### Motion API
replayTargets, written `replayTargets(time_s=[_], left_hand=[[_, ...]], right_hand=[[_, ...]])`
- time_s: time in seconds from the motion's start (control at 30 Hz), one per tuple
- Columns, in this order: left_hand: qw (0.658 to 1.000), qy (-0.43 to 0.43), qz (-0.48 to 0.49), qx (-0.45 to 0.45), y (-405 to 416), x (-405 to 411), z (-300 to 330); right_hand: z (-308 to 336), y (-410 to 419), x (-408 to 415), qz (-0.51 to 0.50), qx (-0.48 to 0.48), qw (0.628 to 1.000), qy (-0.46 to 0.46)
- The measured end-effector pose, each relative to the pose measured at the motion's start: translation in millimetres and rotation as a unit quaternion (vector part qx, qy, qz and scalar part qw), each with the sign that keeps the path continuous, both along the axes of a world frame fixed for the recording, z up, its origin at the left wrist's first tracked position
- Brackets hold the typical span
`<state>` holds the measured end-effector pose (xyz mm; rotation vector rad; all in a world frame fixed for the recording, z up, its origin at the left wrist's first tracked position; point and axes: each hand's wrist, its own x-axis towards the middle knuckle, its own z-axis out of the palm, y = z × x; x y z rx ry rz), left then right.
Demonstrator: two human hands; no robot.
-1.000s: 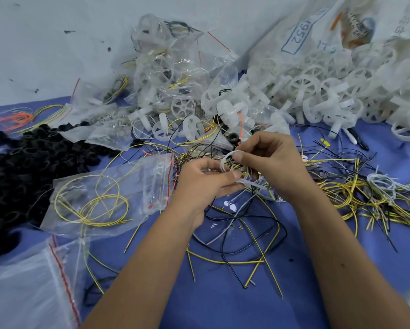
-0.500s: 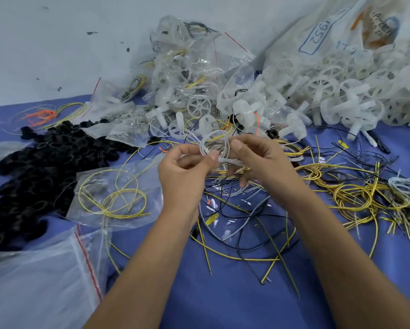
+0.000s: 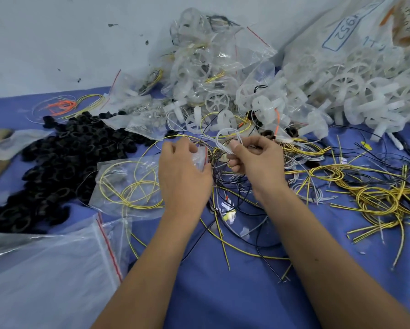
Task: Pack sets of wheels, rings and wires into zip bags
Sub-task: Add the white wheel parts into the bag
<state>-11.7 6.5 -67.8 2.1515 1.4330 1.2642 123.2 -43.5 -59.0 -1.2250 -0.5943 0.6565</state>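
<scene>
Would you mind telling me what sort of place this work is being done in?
Probably a small hand-packing or assembly workbench: a blue cloth spread with bulk piles of black rings, white plastic wheels and cut wires, plus zip bags.

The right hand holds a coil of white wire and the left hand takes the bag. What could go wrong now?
1. The white wire coil is only pinched by the right hand; it may spring open before reaching the zip bag.
2. The left hand grips only the bag's corner, so the mouth may stay closed.
3. Loose wires lying below could snag the coil.
</scene>
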Motion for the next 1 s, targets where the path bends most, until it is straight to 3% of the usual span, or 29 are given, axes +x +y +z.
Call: replayTargets(time_s=[0.13, 0.27, 0.37, 0.53, 0.63, 0.83, 1.0], left_hand=[[0.987, -0.087, 0.000, -0.137, 9, -7, -3], [0.952, -0.240, -0.036, -0.185, 8, -6, -3], [0.941, -0.284, -0.064, -0.172, 4, -3, -4], [0.948, -0.282, -0.090, -0.118, -3, 2, -5], [0.950, -0.284, -0.088, -0.090, -5, 2, -5], [0.972, -0.218, -0.092, -0.006, -6, 2, -5], [0.979, -0.151, -0.086, 0.103, -7, 1, -3]], right_hand=[[-3, -5, 10, 0.015, 0.000, 0.999, -0.042], [4, -10, 16, 0.046, -0.002, 0.995, -0.083], [5, -12, 19, 0.041, -0.029, 0.988, -0.146], [3, -15, 18, -0.019, -0.097, 0.945, -0.312], [3, -17, 17, -0.038, -0.109, 0.926, -0.359], [6, -15, 7, 0.078, -0.052, 0.959, -0.266], [5, -14, 5, 0.229, -0.064, 0.953, -0.189]])
